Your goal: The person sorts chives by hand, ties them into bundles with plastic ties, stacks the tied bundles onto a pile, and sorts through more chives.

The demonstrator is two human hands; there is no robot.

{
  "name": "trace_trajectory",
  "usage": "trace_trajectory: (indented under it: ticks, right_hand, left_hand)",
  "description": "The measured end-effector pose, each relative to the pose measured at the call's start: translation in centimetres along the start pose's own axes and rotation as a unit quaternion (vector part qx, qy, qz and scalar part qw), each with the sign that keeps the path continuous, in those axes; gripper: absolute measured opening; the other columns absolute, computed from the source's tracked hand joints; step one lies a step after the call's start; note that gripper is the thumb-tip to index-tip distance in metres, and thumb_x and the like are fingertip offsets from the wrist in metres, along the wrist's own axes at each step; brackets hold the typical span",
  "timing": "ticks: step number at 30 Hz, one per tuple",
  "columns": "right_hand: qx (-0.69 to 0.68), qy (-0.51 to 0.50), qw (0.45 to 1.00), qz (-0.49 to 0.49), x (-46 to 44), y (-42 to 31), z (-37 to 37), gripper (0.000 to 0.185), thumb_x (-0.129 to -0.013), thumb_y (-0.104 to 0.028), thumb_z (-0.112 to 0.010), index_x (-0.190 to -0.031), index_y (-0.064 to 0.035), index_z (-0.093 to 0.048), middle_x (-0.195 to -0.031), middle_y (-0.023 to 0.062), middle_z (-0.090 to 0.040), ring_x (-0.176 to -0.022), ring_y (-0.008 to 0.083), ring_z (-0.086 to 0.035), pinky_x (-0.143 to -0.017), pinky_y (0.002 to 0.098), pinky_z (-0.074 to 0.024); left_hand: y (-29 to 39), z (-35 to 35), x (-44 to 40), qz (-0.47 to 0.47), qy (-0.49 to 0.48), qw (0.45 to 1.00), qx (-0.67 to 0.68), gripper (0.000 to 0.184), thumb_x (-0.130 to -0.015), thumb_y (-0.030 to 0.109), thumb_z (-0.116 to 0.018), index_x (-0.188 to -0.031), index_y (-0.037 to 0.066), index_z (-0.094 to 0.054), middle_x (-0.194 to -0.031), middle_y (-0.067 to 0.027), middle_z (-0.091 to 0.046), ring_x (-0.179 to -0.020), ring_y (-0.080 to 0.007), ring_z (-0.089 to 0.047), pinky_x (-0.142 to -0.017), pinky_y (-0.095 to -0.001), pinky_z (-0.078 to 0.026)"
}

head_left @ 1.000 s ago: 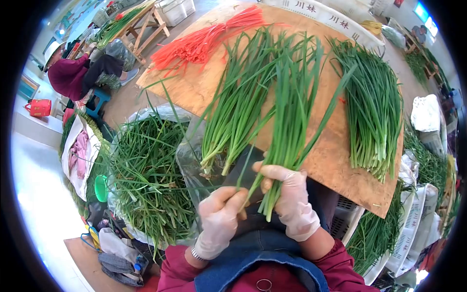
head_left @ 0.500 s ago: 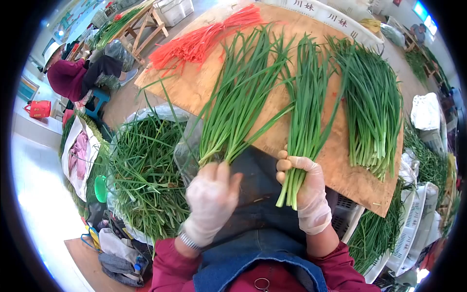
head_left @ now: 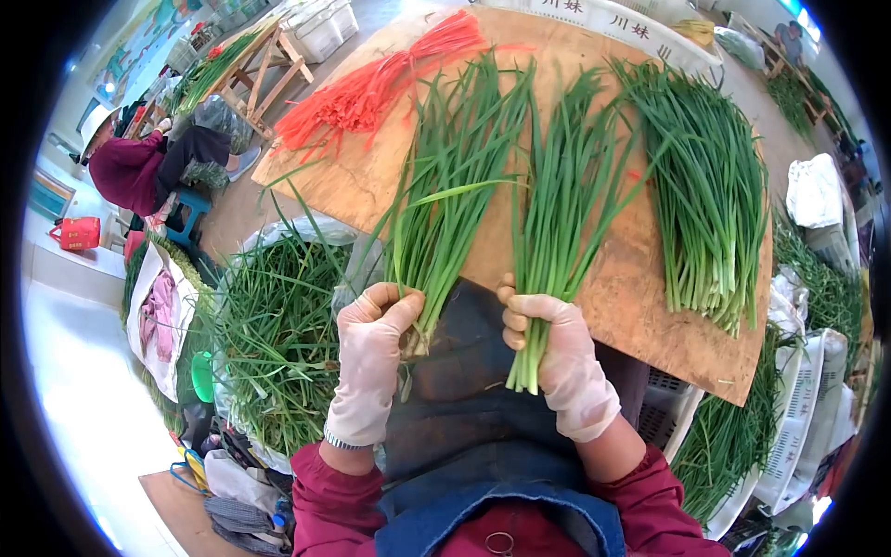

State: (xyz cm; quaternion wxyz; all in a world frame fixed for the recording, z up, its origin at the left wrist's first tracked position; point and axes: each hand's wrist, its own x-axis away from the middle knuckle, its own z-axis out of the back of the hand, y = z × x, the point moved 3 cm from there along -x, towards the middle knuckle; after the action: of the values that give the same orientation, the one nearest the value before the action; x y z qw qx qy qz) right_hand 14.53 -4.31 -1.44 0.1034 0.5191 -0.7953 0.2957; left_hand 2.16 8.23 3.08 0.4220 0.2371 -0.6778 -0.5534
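Both hands wear thin, translucent gloves with bare fingertips showing. My right hand [head_left: 555,348] is wrapped round the lower stalks of a bunch of green leafy stalks [head_left: 561,213], whose pale ends stick out below the fist. My left hand [head_left: 376,339] pinches at the base of a looser pile of stalks [head_left: 445,204] at the board's near edge; how many stalks are between thumb and finger is hidden. A large, thick bundle [head_left: 710,195] lies on the right of the wooden board [head_left: 631,302]. Red strips [head_left: 371,93] lie at the board's far left.
Left of the board stands a plastic-lined heap of greens [head_left: 278,343]. White crates [head_left: 798,418] with more greens are at the right. Another white crate [head_left: 640,28] is behind the board. A seated co-worker [head_left: 130,167] is at the far left beside a wooden bench [head_left: 264,70].
My right hand has shifted slightly left with its bunch. My left hand has moved a little left, and its thumb and finger have closed at the loose pile's base. The view has shifted slightly.
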Motion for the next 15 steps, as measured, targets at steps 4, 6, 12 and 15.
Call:
trace_trajectory:
  ticks: [4, 6, 12, 15]
  right_hand:
    - [0.093, 0.068, 0.993, 0.028, -0.3, 0.6, -1.1, 0.015, -0.074, -0.002, -0.064, -0.088, 0.0023, -0.059, -0.07, 0.007, -0.059, -0.054, 0.0133, -0.053, -0.045, 0.0244, -0.0414]
    - [0.142, 0.102, 0.983, 0.055, -0.5, 1.1, -1.4, 0.011, -0.074, -0.006, -0.068, -0.079, 0.0011, -0.061, -0.063, 0.0049, -0.057, -0.05, 0.0126, -0.052, -0.042, 0.0246, -0.0412]
    - [0.19, 0.112, 0.97, 0.098, -0.6, 1.8, -2.8, 0.012, -0.073, -0.007, -0.069, -0.076, 0.001, -0.061, -0.059, 0.0045, -0.055, -0.046, 0.0132, -0.05, -0.041, 0.0256, -0.0405]
    - [0.205, 0.141, 0.964, 0.089, -0.5, 1.2, -2.4, 0.008, -0.071, -0.002, -0.066, -0.073, 0.0019, -0.06, -0.055, 0.005, -0.054, -0.043, 0.0141, -0.048, -0.041, 0.026, -0.0402]
  left_hand:
    - [-0.2, -0.3, 1.0, -0.014, -0.006, 1.0, -0.009, 0.006, -0.081, 0.005, -0.061, -0.081, 0.0, -0.064, -0.064, 0.0007, -0.057, -0.055, -0.0048, -0.047, -0.051, -0.0188, -0.037]
    - [-0.3, -0.8, 1.6, -0.078, -0.015, 0.996, -0.041, 0.005, -0.08, 0.003, -0.062, -0.081, -0.001, -0.064, -0.066, 0.0005, -0.056, -0.06, -0.0064, -0.049, -0.055, -0.0201, -0.039]
    - [-0.9, -2.1, 3.3, -0.299, -0.058, 0.932, -0.196, 0.011, -0.07, -0.001, -0.067, -0.08, -0.002, -0.064, -0.076, -0.0072, -0.06, -0.073, -0.022, -0.057, -0.067, -0.0291, -0.045]
    - [0.6, -0.7, 4.7, -0.267, -0.085, 0.939, -0.2, 0.003, -0.074, 0.002, -0.062, -0.075, -0.001, -0.063, -0.073, -0.0082, -0.06, -0.07, -0.0233, -0.057, -0.064, -0.0305, -0.047]
